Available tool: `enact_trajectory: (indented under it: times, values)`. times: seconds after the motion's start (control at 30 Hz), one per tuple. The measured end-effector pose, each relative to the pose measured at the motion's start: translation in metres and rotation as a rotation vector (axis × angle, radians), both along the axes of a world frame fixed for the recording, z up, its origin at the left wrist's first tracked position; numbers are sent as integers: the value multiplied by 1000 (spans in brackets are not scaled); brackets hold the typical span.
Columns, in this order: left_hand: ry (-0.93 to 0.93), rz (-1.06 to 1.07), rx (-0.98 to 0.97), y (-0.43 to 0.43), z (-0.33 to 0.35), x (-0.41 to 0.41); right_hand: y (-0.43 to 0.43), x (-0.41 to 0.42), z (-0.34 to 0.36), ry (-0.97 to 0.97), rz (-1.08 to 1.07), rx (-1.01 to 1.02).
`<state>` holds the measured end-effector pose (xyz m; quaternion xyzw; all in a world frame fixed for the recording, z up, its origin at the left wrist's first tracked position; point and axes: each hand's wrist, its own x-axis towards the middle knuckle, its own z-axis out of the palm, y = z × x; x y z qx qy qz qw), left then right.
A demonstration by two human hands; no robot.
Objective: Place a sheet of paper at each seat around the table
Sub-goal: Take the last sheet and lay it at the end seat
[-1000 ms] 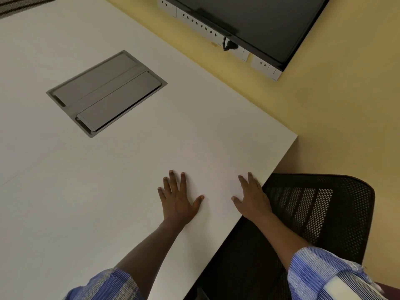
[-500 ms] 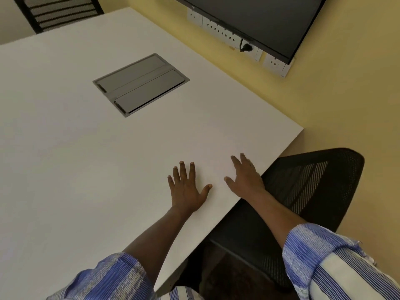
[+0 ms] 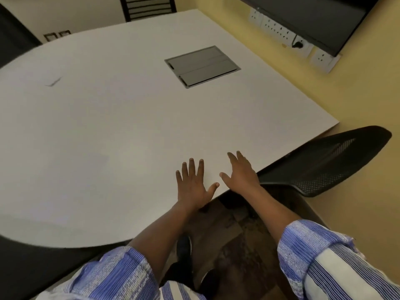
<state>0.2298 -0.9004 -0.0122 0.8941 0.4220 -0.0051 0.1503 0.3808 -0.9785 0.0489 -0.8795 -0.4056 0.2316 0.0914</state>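
My left hand [image 3: 193, 185] and right hand [image 3: 242, 173] flat, fingers spread, empty, on white round-edged tabletop [image 3: 129, 131] by black mesh chair [image 3: 329, 163], probably squaring white sheet; sheet edges indistinguishable.

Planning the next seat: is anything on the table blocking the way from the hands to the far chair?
Nothing visible does. The left hand and right hand lie open on the table. Only the grey hatch sits towards the far chair, level with the surface.
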Motion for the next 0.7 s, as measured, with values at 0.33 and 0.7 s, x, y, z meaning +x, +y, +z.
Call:
enact_trajectory:
  times: [0.33, 0.7]
  values:
    - [-2, -57, 47, 30, 22, -113, 16, -126, 2, -52, 10, -10]
    - [-24, -381, 109, 67, 44, -207, 18, -263, 25, -113, -298, 41]
